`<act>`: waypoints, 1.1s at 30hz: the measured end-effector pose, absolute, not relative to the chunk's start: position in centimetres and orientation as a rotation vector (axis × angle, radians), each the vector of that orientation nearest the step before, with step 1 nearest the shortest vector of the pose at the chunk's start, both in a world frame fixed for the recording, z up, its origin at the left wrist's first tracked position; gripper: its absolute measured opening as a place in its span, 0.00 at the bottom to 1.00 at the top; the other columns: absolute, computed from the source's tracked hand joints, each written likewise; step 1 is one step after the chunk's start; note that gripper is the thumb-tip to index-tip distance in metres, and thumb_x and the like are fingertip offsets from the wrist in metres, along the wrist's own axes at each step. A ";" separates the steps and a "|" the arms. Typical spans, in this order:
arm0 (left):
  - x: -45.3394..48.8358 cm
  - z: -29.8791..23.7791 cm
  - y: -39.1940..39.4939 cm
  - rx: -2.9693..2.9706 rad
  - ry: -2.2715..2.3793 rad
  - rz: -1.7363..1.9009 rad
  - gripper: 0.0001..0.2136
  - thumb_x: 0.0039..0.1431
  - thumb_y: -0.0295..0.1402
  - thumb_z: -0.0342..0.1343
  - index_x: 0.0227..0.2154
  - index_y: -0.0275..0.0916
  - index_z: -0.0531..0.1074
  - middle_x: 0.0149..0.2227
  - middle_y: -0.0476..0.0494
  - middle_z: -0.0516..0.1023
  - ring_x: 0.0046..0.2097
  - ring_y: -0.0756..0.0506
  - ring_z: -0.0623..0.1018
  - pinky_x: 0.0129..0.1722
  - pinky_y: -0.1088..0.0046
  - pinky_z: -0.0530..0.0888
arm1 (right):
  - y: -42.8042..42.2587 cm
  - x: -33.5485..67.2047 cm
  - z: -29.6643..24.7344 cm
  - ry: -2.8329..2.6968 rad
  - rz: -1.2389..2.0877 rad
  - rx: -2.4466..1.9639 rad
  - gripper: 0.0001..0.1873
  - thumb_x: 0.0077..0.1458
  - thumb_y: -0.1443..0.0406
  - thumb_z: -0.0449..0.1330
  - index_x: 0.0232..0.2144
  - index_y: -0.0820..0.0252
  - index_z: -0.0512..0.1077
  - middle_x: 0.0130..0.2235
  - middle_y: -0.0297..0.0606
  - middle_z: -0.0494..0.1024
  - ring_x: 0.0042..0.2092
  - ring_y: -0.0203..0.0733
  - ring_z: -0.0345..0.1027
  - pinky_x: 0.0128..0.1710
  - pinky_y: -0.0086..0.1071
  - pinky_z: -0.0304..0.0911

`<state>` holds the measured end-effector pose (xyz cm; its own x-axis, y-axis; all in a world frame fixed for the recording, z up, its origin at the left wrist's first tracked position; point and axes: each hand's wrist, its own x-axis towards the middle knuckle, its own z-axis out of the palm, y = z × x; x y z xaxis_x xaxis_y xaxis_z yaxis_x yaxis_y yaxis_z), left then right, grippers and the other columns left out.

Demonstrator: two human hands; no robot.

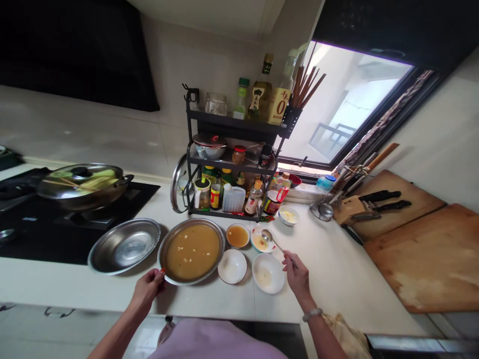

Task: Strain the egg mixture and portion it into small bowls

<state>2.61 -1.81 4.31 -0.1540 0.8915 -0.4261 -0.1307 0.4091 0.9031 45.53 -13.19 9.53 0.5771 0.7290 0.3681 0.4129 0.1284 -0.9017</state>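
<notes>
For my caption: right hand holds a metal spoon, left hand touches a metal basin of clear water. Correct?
Not clear water: the head view shows the left hand touching a metal basin of brown liquid. The right hand does hold a metal spoon.

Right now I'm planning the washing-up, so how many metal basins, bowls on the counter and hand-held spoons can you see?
Metal basins: 2, one holding brown liquid
Bowls on the counter: 5
Spoon in the right hand: 1
Total: 8

Two basins (129,247), five countertop bowls (232,268), one held spoon (267,235)
</notes>
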 end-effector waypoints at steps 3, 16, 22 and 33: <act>2.6 4.1 -1.8 0.720 1.428 1.051 0.19 0.31 0.44 0.63 0.17 0.40 0.59 0.13 0.57 0.62 0.17 0.54 0.63 0.18 0.77 0.61 | -12.9 44.8 8.8 -0.826 0.368 -1.481 0.18 0.49 0.53 0.62 0.35 0.61 0.74 0.24 0.34 0.75 0.23 0.38 0.69 0.20 0.31 0.68; 2.7 4.4 -2.0 0.688 1.433 1.047 0.19 0.30 0.45 0.64 0.17 0.40 0.59 0.13 0.58 0.61 0.17 0.55 0.62 0.18 0.78 0.60 | -12.6 46.0 11.0 -0.387 0.474 -1.332 0.21 0.39 0.56 0.69 0.31 0.66 0.71 0.20 0.36 0.76 0.19 0.35 0.67 0.18 0.27 0.64; 2.7 4.5 -1.9 0.696 1.445 1.034 0.20 0.30 0.46 0.63 0.16 0.40 0.59 0.12 0.57 0.61 0.16 0.54 0.61 0.17 0.78 0.58 | -12.1 44.8 13.3 -0.447 0.464 -1.308 0.20 0.41 0.56 0.68 0.32 0.65 0.72 0.21 0.37 0.76 0.21 0.36 0.68 0.18 0.28 0.63; 2.7 4.7 -1.9 0.681 1.429 1.039 0.20 0.28 0.46 0.64 0.15 0.40 0.59 0.13 0.58 0.61 0.17 0.55 0.61 0.18 0.78 0.59 | -9.7 34.9 12.8 -0.750 0.694 -1.247 0.15 0.52 0.55 0.61 0.36 0.61 0.71 0.22 0.34 0.75 0.21 0.36 0.67 0.17 0.28 0.64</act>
<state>2.67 -1.93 4.72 -0.1469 0.8777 -0.4561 -0.1627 0.4334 0.8864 34.90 -9.74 12.83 0.5818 0.8047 0.1179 -0.0552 0.1837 -0.9814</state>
